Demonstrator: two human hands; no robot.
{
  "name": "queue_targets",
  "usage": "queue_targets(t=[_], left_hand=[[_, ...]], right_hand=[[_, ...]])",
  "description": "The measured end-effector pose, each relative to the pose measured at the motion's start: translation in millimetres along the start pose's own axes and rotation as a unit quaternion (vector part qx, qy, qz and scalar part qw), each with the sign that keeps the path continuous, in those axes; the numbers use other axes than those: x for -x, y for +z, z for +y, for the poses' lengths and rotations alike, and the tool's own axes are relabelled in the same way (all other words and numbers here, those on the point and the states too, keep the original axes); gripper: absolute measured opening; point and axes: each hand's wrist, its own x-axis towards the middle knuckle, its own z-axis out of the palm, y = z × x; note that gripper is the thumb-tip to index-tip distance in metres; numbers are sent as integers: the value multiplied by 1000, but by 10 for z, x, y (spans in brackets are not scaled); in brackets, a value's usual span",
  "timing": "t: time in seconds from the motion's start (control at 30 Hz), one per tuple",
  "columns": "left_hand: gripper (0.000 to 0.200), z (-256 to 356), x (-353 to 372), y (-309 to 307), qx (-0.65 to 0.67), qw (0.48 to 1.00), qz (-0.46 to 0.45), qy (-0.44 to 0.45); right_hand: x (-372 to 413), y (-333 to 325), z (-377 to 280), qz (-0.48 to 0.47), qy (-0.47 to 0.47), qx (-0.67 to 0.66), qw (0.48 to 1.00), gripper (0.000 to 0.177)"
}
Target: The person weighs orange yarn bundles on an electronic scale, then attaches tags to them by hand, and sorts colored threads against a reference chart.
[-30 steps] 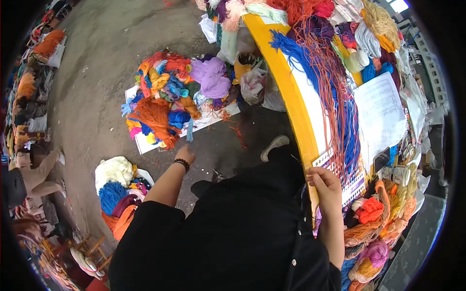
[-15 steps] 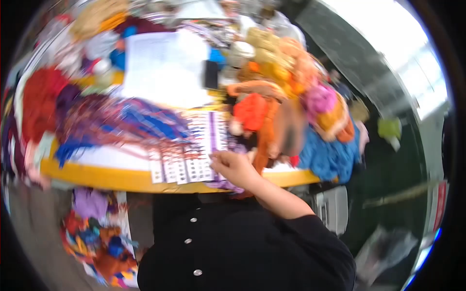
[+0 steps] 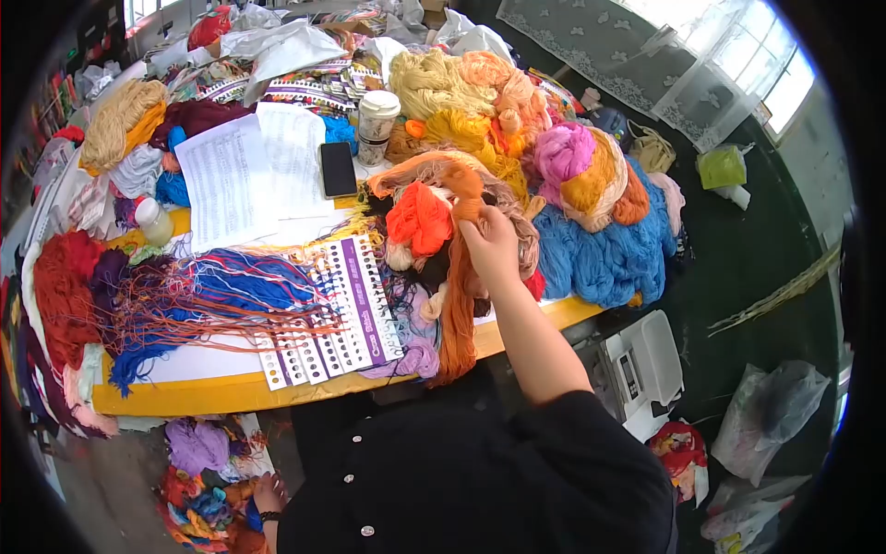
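Observation:
Among the yarn piles on the table, my right hand [image 3: 494, 247] is closed around the upper part of a rust-orange yarn skein [image 3: 457, 319], whose strands hang down over the front edge. A bright red-orange skein [image 3: 420, 217] lies just left of that hand. My left hand [image 3: 269, 494] is low at the left, beside a mixed heap of coloured yarn [image 3: 198, 503] under the table; its fingers are small and partly hidden. White punched thread cards [image 3: 318, 314] with a purple strip lie at the table front, with blue and rust threads [image 3: 245, 286] running left from them.
Printed sheets [image 3: 221, 180], a black phone [image 3: 339, 170] and a lidded cup [image 3: 377, 127] sit behind the cards. Blue yarn [image 3: 604, 254] covers the table's right end. A grey-white machine [image 3: 646, 365] stands below, near plastic bags [image 3: 771, 420] on the floor.
My right hand has moved from the thread cards up and right to the rust-orange skein and closed on it. My left hand has come into view at the lower left. The camera view has shifted.

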Motion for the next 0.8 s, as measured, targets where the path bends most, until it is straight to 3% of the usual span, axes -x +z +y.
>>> queue_targets(t=[0.03, 0.07, 0.1, 0.13, 0.27, 0.33, 0.37, 0.43, 0.47, 0.5, 0.53, 0.57, 0.6, 0.63, 0.7, 0.73, 0.77, 0.8], left_hand=[[31, 401, 39, -21, 128, 989, 15, -69], [31, 857, 92, -14, 253, 957, 28, -137], [31, 1263, 178, -23, 371, 905, 39, -202], [31, 1596, 224, -45, 365, 912, 29, -186], [27, 2588, 273, -84, 308, 950, -9, -53], [31, 3232, 453, -137, 298, 953, -31, 38], [38, 3516, 581, -191, 312, 944, -63, 90], [59, 3966, 858, -355, 356, 900, -175, 181], [58, 4058, 991, -349, 417, 855, -186, 247], [52, 4250, 1168, -455, 384, 875, -176, 236], [45, 4266, 1325, -469, 328, 919, -74, 206], [34, 4225, 1434, -580, 308, 927, -44, 207], [29, 4196, 1554, -660, 306, 928, -2, 213], [27, 4111, 1695, -718, 338, 909, 71, 233], [24, 3889, 2011, -959, 358, 878, 218, 231], [26, 3696, 2164, -1068, 346, 862, 311, 202], [30, 3482, 2222, -1206, 331, 818, 391, 261], [32, 3373, 2317, -1371, 378, 786, 420, 253]], right_hand=[[83, -73, -144, -65, 115, -232, 964, 24], [166, -147, -380, -116, 173, -396, 894, 25], [234, -238, -537, -179, 233, -467, 834, 24], [299, -305, -658, -239, 290, -531, 759, 24], [559, -160, -1174, -332, 346, -593, 647, 20], [757, 3, -1451, -407, 344, -583, 614, 19], [845, 66, -1619, -490, 327, -544, 598, 15], [1134, 294, -1947, -594, 281, -459, 598, 12], [1198, 341, -2188, -659, 207, -359, 628, 12], [1306, 405, -2310, -694, 138, -318, 632, 13], [1413, 455, -2418, -722, 63, -281, 629, 14], [1485, 492, -2556, -700, -63, -236, 670, 17], [1479, 571, -2632, -645, -271, -244, 672, 24], [1506, 599, -2661, -612, -315, -247, 682, 28], [1505, 654, -2481, -611, -211, -270, 714, 35], [1481, 696, -2436, -635, -88, -290, 711, 32], [1476, 753, -2427, -638, 10, -321, 700, 25], [1433, 827, -2381, -637, 36, -304, 708, 20]])
